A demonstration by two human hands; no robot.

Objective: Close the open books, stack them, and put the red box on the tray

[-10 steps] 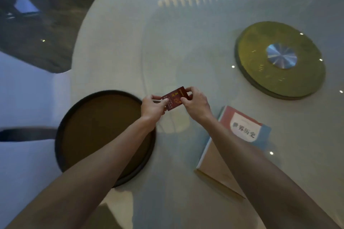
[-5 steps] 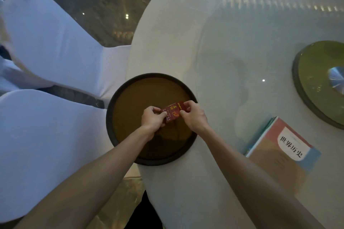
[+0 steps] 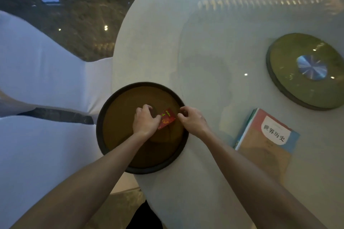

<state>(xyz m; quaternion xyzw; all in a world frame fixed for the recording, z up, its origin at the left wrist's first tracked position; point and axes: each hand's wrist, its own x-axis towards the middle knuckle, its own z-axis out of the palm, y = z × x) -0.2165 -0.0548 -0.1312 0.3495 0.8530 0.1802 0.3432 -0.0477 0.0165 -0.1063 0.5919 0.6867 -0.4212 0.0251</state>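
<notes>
A small red box [image 3: 167,118] with gold print lies on the brown floor of the round, dark-rimmed tray [image 3: 119,117] at the table's near left edge. My left hand [image 3: 145,121] is over the tray, its thumb and fingertips pinching the box's left edge. My right hand [image 3: 192,120] hovers at the tray's right rim, a small gap from the box, fingers loosely curled and holding nothing. To the right, closed books [image 3: 265,135] lie stacked on the table; the top one has a red, white and blue cover.
The round white table [image 3: 158,33] carries a glass turntable with a gold disc [image 3: 290,83] at the right. Two white-covered chairs [image 3: 41,65] stand close on the left, beside the tray. Dark floor shows beyond the table edge.
Both hands carried the red box leftward from above the table to the tray and lowered it. The right hand has come off the box. The view has swung left.
</notes>
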